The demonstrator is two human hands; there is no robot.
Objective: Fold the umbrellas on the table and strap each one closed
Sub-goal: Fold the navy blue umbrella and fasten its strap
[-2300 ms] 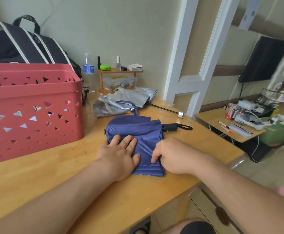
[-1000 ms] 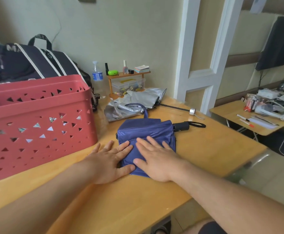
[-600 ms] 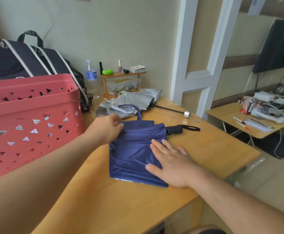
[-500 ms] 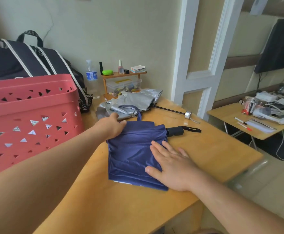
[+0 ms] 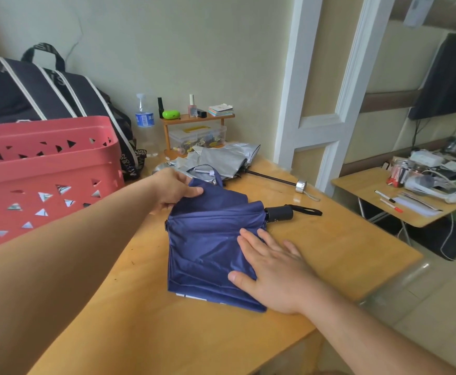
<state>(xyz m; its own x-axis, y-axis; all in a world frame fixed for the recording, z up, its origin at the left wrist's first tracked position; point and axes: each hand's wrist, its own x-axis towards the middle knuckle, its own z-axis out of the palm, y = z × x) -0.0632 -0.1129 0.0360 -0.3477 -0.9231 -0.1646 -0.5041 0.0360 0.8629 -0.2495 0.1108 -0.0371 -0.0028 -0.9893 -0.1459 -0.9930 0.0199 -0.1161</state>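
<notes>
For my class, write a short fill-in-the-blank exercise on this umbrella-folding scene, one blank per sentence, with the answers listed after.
1. The left hand pinches the far corner of the ____ umbrella.
2. The right hand lies ____ on that umbrella's fabric.
3. The silver umbrella lies ____ the blue one, nearer the wall.
4. The basket at the left is ____ in colour.

Answers: blue; flat; behind; red

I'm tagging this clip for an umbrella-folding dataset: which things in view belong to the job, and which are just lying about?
Job:
- navy blue fabric umbrella, pinched by left hand, pressed by right hand
- silver fabric umbrella, unfolded

Lying about:
- red plastic basket
- black striped bag
- clear water bottle
- small wooden shelf
</notes>
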